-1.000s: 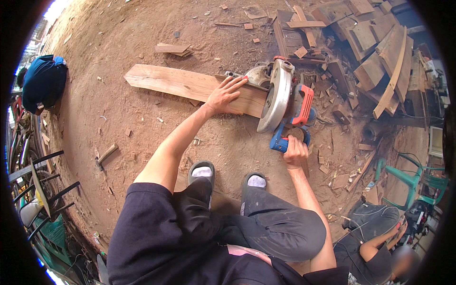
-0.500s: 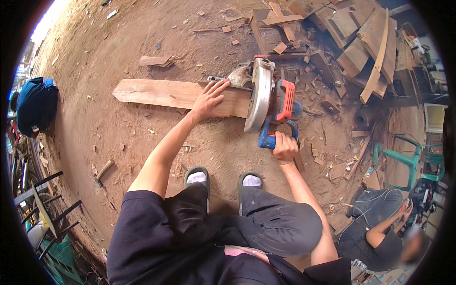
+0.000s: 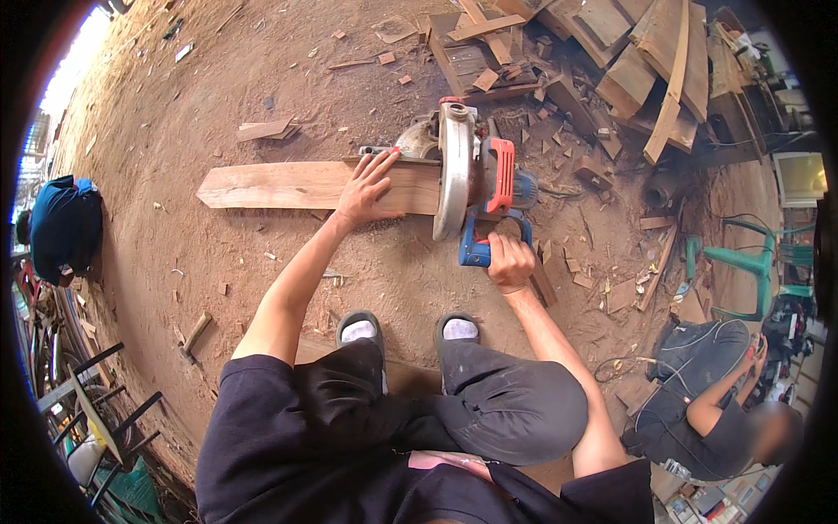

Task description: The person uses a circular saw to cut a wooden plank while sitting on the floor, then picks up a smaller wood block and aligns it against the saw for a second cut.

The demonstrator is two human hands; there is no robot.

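Note:
On the ground in front of me lies a plank (image 3: 271, 185) with an angled left end. Its right end runs up to a mitre saw (image 3: 456, 166) with a rounded metal guard and an orange-red motor housing. My left hand (image 3: 368, 194) presses flat on the plank, fingers spread toward the saw's fence, just left of the guard. My right hand (image 3: 511, 262) is wrapped round the saw's blue handle (image 3: 476, 251). The blade is hidden by the guard. Both my feet, in sandals, are close to the plank's near side.
Offcuts and boards (image 3: 628, 79) are heaped at the far right. A hammer (image 3: 195, 338) lies on the dirt at left, below a blue bag (image 3: 65, 227). At right are a green plastic chair (image 3: 742, 262) and another person (image 3: 698, 419) seated low, near a loose cable.
The view has turned a little, so the saw, plank and woodpile sit further left. Both my hands keep their places on the plank and the handle.

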